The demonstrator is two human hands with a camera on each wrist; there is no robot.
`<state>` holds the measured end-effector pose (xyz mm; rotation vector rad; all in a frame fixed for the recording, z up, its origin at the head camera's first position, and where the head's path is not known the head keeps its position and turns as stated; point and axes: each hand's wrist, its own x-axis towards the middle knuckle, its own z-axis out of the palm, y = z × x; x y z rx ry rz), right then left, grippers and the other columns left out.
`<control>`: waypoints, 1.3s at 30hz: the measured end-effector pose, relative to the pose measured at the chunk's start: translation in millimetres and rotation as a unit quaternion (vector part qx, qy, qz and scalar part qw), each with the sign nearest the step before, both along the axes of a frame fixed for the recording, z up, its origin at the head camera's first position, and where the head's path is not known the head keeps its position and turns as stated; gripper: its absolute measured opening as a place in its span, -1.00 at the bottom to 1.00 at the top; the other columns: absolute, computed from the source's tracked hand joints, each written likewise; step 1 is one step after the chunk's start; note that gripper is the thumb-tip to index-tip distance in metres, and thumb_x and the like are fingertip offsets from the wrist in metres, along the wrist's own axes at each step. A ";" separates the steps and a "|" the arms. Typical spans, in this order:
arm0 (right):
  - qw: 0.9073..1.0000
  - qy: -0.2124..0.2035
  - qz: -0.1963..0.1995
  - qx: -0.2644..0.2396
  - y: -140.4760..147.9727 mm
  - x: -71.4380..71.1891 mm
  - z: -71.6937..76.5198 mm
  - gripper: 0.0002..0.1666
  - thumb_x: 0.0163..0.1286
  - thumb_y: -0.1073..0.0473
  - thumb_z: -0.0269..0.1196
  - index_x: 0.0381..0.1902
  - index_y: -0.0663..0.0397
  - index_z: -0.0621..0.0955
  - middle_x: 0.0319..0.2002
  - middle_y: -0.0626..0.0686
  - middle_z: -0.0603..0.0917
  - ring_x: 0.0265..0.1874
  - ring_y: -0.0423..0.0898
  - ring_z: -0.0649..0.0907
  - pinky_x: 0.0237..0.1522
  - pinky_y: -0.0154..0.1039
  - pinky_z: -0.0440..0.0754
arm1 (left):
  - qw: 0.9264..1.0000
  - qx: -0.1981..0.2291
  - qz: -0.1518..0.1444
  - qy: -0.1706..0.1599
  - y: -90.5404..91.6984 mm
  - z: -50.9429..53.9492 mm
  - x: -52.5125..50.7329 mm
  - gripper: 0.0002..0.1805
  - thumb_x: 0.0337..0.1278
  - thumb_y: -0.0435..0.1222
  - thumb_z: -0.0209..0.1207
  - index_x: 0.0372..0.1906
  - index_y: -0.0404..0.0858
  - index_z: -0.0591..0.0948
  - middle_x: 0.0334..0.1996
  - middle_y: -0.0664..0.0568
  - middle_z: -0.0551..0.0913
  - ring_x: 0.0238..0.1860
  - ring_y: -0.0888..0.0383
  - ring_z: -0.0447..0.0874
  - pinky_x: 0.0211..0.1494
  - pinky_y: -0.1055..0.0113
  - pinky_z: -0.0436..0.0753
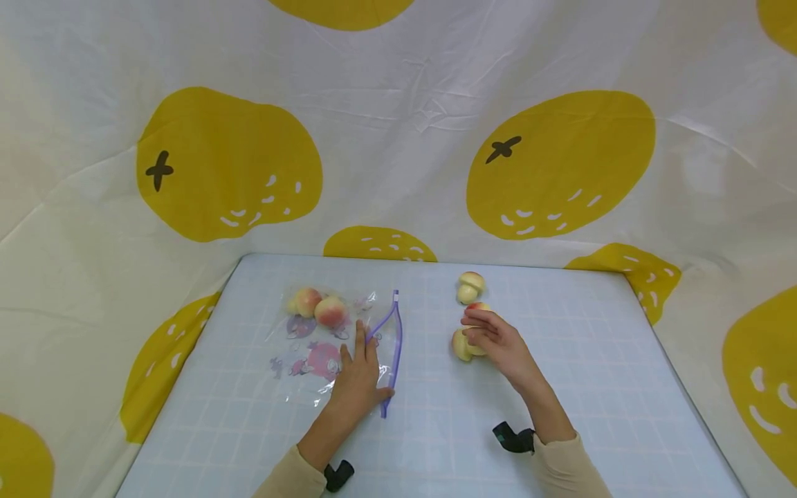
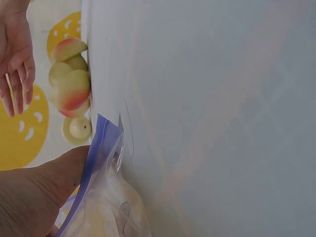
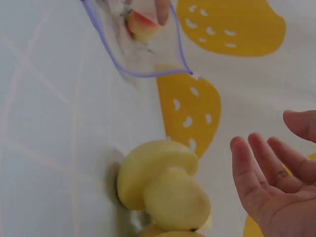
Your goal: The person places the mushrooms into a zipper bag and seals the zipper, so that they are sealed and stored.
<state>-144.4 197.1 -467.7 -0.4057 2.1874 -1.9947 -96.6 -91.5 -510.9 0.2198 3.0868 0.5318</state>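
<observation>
A clear zip bag (image 1: 396,339) with a purple zip rim and pink and purple prints lies on the table, its mouth parted toward the right. Inside it are toy mushrooms (image 1: 331,312) with red-tinged caps. My left hand (image 1: 355,387) holds the bag near its mouth, fingers spread over the film and thumb at the lower rim (image 2: 101,136). Right of the bag, my right hand (image 1: 504,349) hovers by more toy mushrooms (image 1: 462,344), partly covering them in the head view. Its fingers are loosely bent and hold nothing, apart from the pale mushrooms (image 3: 175,197) in the right wrist view.
Another toy mushroom (image 1: 470,287) lies farther back, near the table's (image 1: 591,332) rear edge. A white cloth (image 1: 398,159) with yellow fruit prints hangs behind and beside the table. Each wrist wears a black device (image 1: 513,438).
</observation>
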 end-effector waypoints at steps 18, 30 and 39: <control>0.987 0.031 -0.127 0.090 45.2 -0.8 -10.3 -0.48 0.48 0.18 0.25 0.33 0.21 0.46 0.23 0.29 0.53 0.12 0.04 0.57 0.03 -0.48 0.55 | 1.000 0.000 0.002 -0.006 -1.0 1.6 1.3 0.27 -0.30 -0.02 0.63 0.47 -0.48 0.16 0.57 -0.33 -0.26 0.28 -0.61 0.22 -0.30 -0.08 0.74; 0.974 -0.067 -0.163 0.140 59.8 1.5 -22.6 -0.20 0.40 0.04 0.35 0.47 0.12 0.30 0.42 0.25 0.30 0.35 0.22 0.33 0.25 -0.09 0.43 | 1.000 0.009 0.005 -0.015 -0.3 2.6 2.2 0.23 -0.28 -0.04 0.62 0.46 -0.47 0.18 0.57 -0.32 -0.27 0.30 -0.61 0.20 -0.26 -0.12 0.72; 0.969 -0.137 -0.107 0.175 67.1 2.4 -35.0 -0.01 0.32 0.00 0.42 0.53 0.11 0.17 0.44 0.35 0.20 0.35 0.29 0.32 0.29 0.20 0.33 | 1.000 0.009 0.004 -0.013 0.1 2.9 1.8 0.23 -0.28 -0.05 0.62 0.46 -0.48 0.18 0.57 -0.32 -0.26 0.30 -0.61 0.20 -0.25 -0.12 0.72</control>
